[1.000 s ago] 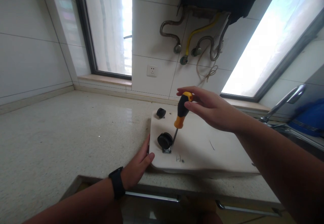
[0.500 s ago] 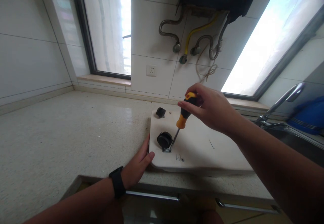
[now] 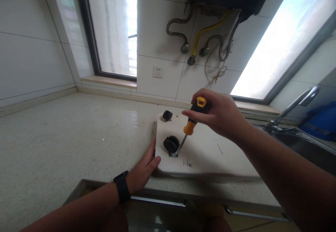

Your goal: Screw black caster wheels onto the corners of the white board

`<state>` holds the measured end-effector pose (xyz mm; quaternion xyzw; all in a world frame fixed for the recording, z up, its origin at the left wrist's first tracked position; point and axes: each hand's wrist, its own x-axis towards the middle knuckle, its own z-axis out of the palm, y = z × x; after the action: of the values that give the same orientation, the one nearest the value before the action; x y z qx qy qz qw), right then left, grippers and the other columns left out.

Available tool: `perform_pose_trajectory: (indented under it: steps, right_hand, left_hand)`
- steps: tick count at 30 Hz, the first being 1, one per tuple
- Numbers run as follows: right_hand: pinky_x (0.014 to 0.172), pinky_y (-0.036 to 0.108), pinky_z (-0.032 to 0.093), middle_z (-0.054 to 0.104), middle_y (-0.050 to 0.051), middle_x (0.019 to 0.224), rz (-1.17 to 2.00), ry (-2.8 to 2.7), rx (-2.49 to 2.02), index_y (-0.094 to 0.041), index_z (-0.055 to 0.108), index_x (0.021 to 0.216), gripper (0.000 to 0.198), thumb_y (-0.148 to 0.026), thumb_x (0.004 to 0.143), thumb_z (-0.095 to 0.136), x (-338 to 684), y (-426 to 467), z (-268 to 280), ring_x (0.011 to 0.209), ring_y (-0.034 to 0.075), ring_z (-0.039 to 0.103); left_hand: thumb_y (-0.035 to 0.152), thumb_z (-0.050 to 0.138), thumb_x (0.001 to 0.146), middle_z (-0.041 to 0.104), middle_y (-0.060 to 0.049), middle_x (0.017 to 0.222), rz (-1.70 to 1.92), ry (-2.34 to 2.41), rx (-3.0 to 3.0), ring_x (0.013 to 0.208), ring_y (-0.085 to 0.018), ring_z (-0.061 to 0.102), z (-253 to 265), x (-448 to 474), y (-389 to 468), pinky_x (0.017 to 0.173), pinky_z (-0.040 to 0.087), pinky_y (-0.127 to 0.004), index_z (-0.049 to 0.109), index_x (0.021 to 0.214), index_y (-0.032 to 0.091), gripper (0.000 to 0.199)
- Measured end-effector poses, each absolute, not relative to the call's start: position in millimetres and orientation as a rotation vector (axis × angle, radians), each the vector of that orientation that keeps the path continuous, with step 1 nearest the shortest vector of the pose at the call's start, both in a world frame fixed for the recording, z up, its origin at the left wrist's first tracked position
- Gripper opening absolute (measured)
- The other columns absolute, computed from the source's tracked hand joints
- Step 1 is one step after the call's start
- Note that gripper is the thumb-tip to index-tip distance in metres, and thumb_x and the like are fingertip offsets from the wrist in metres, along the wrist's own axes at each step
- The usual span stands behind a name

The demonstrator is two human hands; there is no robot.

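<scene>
My right hand (image 3: 220, 114) is closed round the yellow and black handle of a screwdriver (image 3: 189, 127). Its metal shaft slants down to the mounting plate of a black caster wheel (image 3: 171, 144), where the tip meets the plate's right side. That caster sits on a white board (image 3: 207, 151) lying flat on the counter. My left hand (image 3: 143, 172) grips the board's left edge, thumb near the top face and fingers along the side, partly hidden. Farther back on the board stands a second black caster (image 3: 167, 115). Close to the front edge is a screw head (image 3: 190, 164) beside a pencil mark.
The pale speckled countertop (image 3: 78, 137) spreads to the left. A metal faucet (image 3: 294, 106) and a dark sink (image 3: 309, 148) are at the right, with a blue object (image 3: 320, 120) behind. Hoses and a yellow pipe (image 3: 196, 43) hang on the tiled wall above an outlet (image 3: 158, 72).
My right hand and the screwdriver handle have turned, showing a different side of the yellow end. The tip stays at the caster plate, and my left hand keeps its place on the board.
</scene>
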<state>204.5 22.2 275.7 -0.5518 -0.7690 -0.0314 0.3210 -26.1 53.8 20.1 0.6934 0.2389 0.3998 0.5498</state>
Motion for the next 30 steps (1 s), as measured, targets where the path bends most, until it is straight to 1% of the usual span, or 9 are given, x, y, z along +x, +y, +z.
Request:
perform_pose_trajectory:
  steps: [2,4,8,11,16,19,24,27,30]
  right_hand:
    - [0.075,0.051,0.059,0.072,0.008,0.085,-0.129,-2.013,-1.505,-0.022,0.067,0.098,0.046,-0.065,0.086,0.074,204.9,22.6,275.0,0.081,0.03,0.071]
    - [0.086,0.053,0.061,0.075,0.012,0.115,0.124,-2.081,-1.42,-0.023,0.067,0.121,0.042,-0.057,0.097,0.064,210.4,22.8,276.3,0.1,0.032,0.074]
    - [0.107,0.052,0.058,0.058,0.01,0.157,0.646,-2.223,-1.036,-0.036,0.044,0.158,0.058,-0.035,0.103,0.06,223.2,22.8,282.2,0.131,0.029,0.067]
    - [0.101,0.049,0.061,0.072,0.009,0.134,0.586,-2.238,-1.029,-0.031,0.058,0.147,0.052,-0.039,0.097,0.071,221.5,22.7,284.0,0.118,0.028,0.073]
    - [0.074,0.048,0.06,0.072,0.007,0.081,-0.136,-2.02,-1.441,-0.023,0.073,0.097,0.043,-0.063,0.081,0.08,204.7,23.5,279.1,0.075,0.027,0.07]
    - [0.08,0.055,0.06,0.075,0.012,0.093,-0.303,-2.046,-1.528,-0.021,0.074,0.105,0.041,-0.059,0.091,0.068,203.4,23.6,278.1,0.084,0.032,0.071]
    - [0.103,0.052,0.06,0.063,0.013,0.148,0.377,-2.248,-1.169,-0.029,0.053,0.153,0.053,-0.043,0.102,0.059,217.9,23.9,283.4,0.126,0.03,0.068]
    - [0.099,0.049,0.061,0.074,0.009,0.125,0.512,-2.236,-1.102,-0.028,0.061,0.143,0.05,-0.047,0.097,0.07,219.3,25.6,284.6,0.111,0.027,0.074]
    - [0.078,0.049,0.062,0.074,0.007,0.091,0.139,-2.075,-1.334,-0.025,0.072,0.105,0.041,-0.059,0.084,0.08,212.7,27.0,281.4,0.084,0.028,0.073]
  left_hand:
    - [0.056,0.046,0.108,0.014,-0.004,0.182,0.941,0.573,1.645,0.168,-0.034,0.011,18.6,-26.7,53.8,0.138,0.009,-0.055,0.007,0.174,0.029,0.081]
    - [0.055,0.046,0.108,0.014,-0.005,0.182,0.941,0.579,1.645,0.168,-0.034,0.012,18.1,-27.0,53.5,0.138,0.009,-0.055,0.007,0.174,0.028,0.081]
    - [0.055,0.047,0.108,0.016,-0.007,0.182,0.939,0.598,1.636,0.168,-0.034,0.015,18.1,-27.5,53.7,0.138,0.008,-0.055,0.009,0.174,0.026,0.081]
    - [0.054,0.047,0.109,0.016,-0.007,0.182,0.938,0.583,1.63,0.168,-0.034,0.014,15.9,-27.5,55.0,0.138,0.007,-0.055,0.008,0.174,0.026,0.081]
    - [0.054,0.047,0.108,0.018,-0.004,0.182,0.956,0.556,1.628,0.168,-0.034,0.014,14.7,-27.2,55.1,0.138,0.008,-0.055,0.009,0.174,0.03,0.08]
    - [0.055,0.046,0.108,0.018,-0.005,0.182,0.937,0.57,1.634,0.168,-0.035,0.015,20.0,-27.5,52.9,0.138,0.01,-0.056,0.007,0.174,0.028,0.081]
    - [0.056,0.046,0.108,0.017,-0.007,0.182,0.939,0.576,1.654,0.167,-0.035,0.016,25.9,-27.4,51.1,0.137,0.012,-0.057,0.007,0.174,0.027,0.082]
    - [0.056,0.046,0.108,0.018,-0.007,0.182,0.955,0.567,1.651,0.167,-0.035,0.016,23.3,-27.2,52.2,0.137,0.011,-0.057,0.007,0.174,0.027,0.082]
    - [0.055,0.046,0.108,0.021,-0.007,0.181,0.95,0.576,1.643,0.167,-0.034,0.016,20.1,-27.3,53.1,0.138,0.011,-0.055,0.006,0.174,0.027,0.082]
